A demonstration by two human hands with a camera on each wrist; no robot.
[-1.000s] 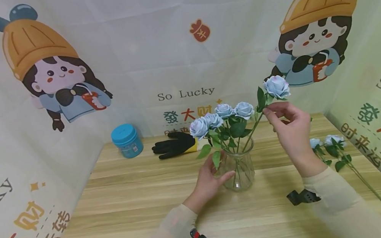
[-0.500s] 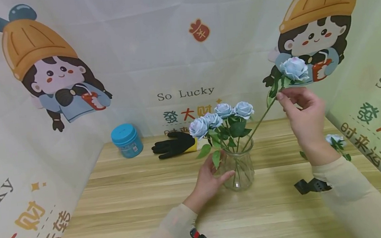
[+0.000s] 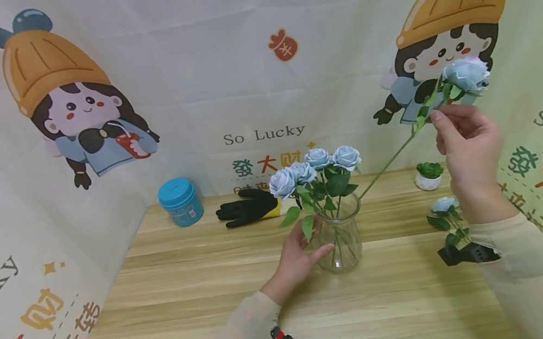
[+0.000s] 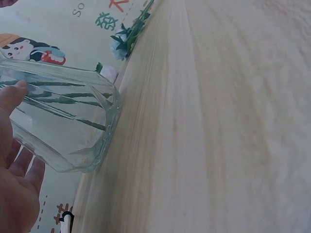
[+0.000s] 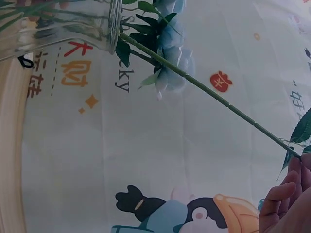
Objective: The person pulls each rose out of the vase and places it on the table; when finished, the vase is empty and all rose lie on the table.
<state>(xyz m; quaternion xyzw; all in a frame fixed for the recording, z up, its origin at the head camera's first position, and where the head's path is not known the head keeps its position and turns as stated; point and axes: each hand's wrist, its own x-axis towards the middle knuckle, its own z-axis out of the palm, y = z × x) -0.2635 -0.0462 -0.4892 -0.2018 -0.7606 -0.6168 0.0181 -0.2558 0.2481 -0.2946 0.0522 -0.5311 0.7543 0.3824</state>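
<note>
Compared with a second ago, we see the held rose (image 3: 466,74) raised higher and farther right, along with the right hand (image 3: 475,152); its stem, which then slanted down inside the glass vase (image 3: 340,253), now reaches only to about the right side of the rim. Whether its lower end is just inside or just outside the mouth, we cannot tell. A small potted plant (image 3: 429,176), covered by the hand then, shows at the far right. The left hand (image 3: 296,262) and the vase have stayed in place.

We count four blue roses (image 3: 347,158) standing in the vase and one in the right hand. On the right of the table (image 3: 205,301) we make out one loose rose (image 3: 444,205) in the head view, partly hidden by the sleeve. There is one vase, one potted plant, one blue jar (image 3: 179,202) at the far left and one black glove (image 3: 248,208) to its right.

Our right thumb and fingertips pinch the held rose's stem narrowly just below the bloom, which sits above and right of the grip; the bare stem runs down leftward. Our left hand curves around the vase's left side, thumb on the near side.
</note>
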